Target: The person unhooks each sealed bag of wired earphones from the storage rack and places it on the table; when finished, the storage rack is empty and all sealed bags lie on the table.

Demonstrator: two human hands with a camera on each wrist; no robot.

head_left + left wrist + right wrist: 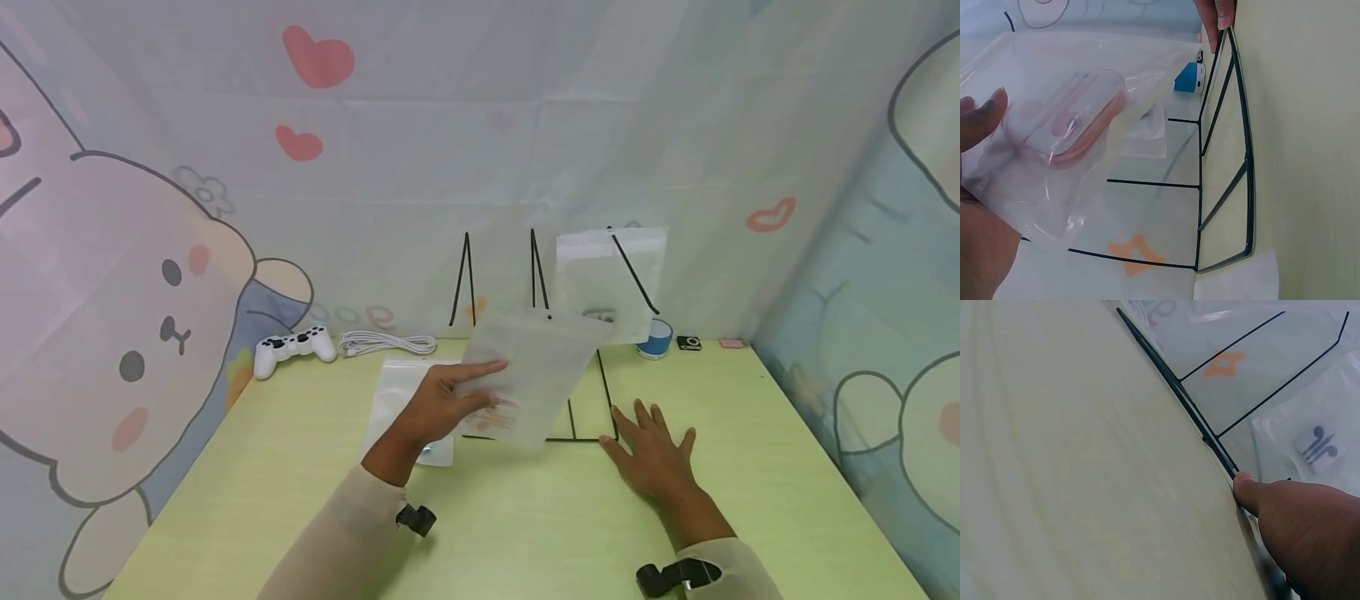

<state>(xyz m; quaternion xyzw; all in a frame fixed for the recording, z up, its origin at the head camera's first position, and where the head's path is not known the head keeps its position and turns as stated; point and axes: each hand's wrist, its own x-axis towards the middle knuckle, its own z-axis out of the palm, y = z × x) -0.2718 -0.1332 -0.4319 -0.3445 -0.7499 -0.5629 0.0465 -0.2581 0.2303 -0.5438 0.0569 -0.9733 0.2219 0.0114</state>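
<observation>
Bag, a pink-and-white case inside, tilted before the middle prong of the rack. We pinch the bag by its side between the thumb and fingers of the left hand; the right hand has its fingers outspread, the thumb pressing the rack's front corner. We cannot tell whether the prong passes through the bag's top. In our judgement, the step goes best if we level the top edge, turn it squarely to the prong's tip, and leave the weight in the left hand until the prong bears it. Firm pressure on the corner should stop sliding; a narrow path spares the second bag, hanging alongside.
</observation>
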